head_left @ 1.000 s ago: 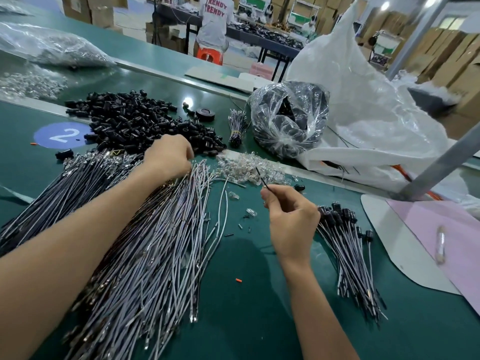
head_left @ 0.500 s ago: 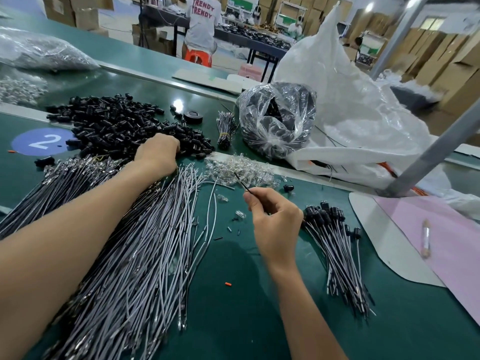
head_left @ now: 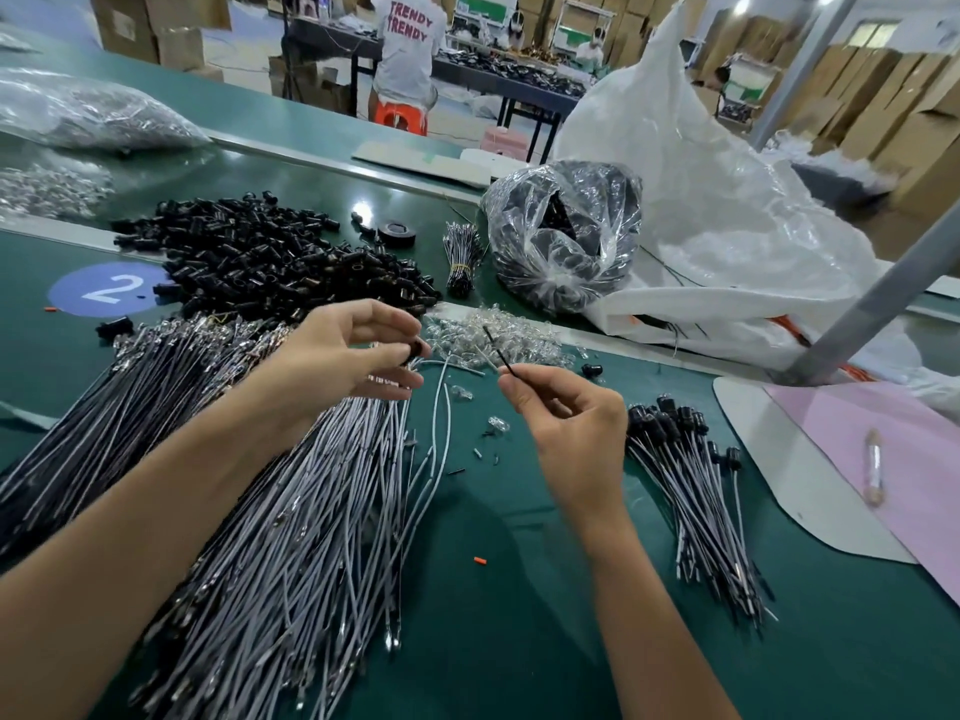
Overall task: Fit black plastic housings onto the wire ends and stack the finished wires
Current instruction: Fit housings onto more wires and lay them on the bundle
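Observation:
My left hand (head_left: pixel 343 361) is raised above the big pile of bare grey wires (head_left: pixel 270 511) and pinches one black plastic housing (head_left: pixel 415 349) between thumb and fingertips. My right hand (head_left: pixel 566 423) pinches a thin black wire end (head_left: pixel 497 350) that sticks up toward the housing, a short gap apart. A heap of loose black housings (head_left: pixel 270 257) lies behind the left hand. The stack of finished wires with housings (head_left: pixel 685 480) lies to the right of my right hand.
Small clear parts (head_left: pixel 493 337) are scattered behind my hands. A clear bag of black parts (head_left: pixel 561 236) and a large white bag (head_left: pixel 727 215) stand at the back right. A grey pole (head_left: pixel 872 298) slants down onto a white and pink sheet (head_left: pixel 893 459). A tape roll (head_left: pixel 397 232) lies near the heap.
My left hand has lifted off the housing heap with one housing pinched and moved right, toward my right hand. The right hand keeps holding the wire end up.

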Demonstrator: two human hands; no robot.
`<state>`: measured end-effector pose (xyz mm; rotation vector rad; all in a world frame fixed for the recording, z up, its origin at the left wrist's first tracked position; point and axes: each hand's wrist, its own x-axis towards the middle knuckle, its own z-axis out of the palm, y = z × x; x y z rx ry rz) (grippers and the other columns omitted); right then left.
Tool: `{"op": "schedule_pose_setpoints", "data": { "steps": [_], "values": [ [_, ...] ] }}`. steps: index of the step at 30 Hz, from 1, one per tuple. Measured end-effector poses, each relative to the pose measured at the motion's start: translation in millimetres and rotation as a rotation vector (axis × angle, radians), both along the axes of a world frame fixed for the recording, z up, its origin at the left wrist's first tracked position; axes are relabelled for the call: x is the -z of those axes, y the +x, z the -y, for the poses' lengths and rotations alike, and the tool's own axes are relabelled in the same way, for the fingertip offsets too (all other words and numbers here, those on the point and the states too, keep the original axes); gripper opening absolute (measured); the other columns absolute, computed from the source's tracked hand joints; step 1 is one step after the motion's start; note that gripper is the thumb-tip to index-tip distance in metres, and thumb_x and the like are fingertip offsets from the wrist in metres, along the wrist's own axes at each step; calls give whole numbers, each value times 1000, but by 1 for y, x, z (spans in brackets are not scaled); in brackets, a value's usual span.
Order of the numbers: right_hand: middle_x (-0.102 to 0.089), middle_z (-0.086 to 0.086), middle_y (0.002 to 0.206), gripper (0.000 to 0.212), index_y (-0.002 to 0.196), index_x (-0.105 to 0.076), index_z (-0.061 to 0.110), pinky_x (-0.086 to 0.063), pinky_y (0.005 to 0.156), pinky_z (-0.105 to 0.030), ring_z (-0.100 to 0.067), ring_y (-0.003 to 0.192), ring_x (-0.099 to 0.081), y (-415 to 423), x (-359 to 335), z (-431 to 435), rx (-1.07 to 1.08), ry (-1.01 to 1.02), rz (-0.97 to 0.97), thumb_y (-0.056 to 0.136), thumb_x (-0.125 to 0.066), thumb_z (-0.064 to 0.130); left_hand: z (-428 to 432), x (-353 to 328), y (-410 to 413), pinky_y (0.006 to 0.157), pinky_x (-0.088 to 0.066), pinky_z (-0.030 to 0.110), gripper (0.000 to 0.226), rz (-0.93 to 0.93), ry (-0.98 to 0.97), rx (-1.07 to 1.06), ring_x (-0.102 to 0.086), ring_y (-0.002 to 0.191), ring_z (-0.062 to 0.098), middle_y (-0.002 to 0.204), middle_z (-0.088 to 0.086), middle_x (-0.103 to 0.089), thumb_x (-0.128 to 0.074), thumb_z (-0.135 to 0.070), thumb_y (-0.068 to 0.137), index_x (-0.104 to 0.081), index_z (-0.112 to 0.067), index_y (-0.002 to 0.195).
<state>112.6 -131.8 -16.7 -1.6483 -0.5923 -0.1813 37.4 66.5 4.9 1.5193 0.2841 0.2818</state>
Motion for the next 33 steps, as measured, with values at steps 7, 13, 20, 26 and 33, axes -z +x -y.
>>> {"op": "schedule_pose_setpoints", "data": {
  "steps": [7, 13, 20, 26, 33],
  "values": [
    [-75, 4, 78, 21, 81, -76, 27, -54, 69, -23, -9, 72, -69, -6, -5, 3, -112, -29, -12, 79, -79, 7, 10, 9, -17, 70, -57, 21, 31, 149, -175, -42, -73, 79, 19, 88, 11, -75, -71, -7, 68, -67, -2, 98],
    [-74, 2, 77, 18, 82, -76, 23, -50, 67, -17, -7, 70, -67, -8, -4, 2, -135, -52, 10, 79, -79, 6, 18, 13, -18, 70, -57, 20, 28, 183, -162, -46, -74, 81, 20, 85, 11, -75, -75, -8, 65, -70, -4, 92],
    [-74, 2, 77, 11, 85, -78, 14, -49, 66, -16, -5, 68, -66, -9, -1, 0, -147, -87, 8, 79, -79, 5, 20, 13, -19, 69, -58, 22, 26, 204, -175, -58, -74, 81, 20, 83, 10, -75, -75, -8, 64, -70, -5, 90],
    [-74, 3, 75, 10, 83, -77, 16, -48, 64, -17, -4, 65, -63, -9, -2, 0, -116, -49, 2, 80, -79, 7, 18, 17, -20, 67, -56, 20, 17, 157, -99, -51, -63, 70, 12, 76, 2, -69, -68, -1, 81, -77, -14, 87],
    [-72, -3, 68, 9, 80, -77, 18, -48, 59, -26, -11, 62, -58, -12, -3, -1, -163, -84, -56, 81, -78, 9, 25, 17, -21, 67, -56, 19, 19, 244, 158, -117, -64, 68, 15, 95, 7, -70, -77, -14, 70, -77, -15, 88]
  ]
}}
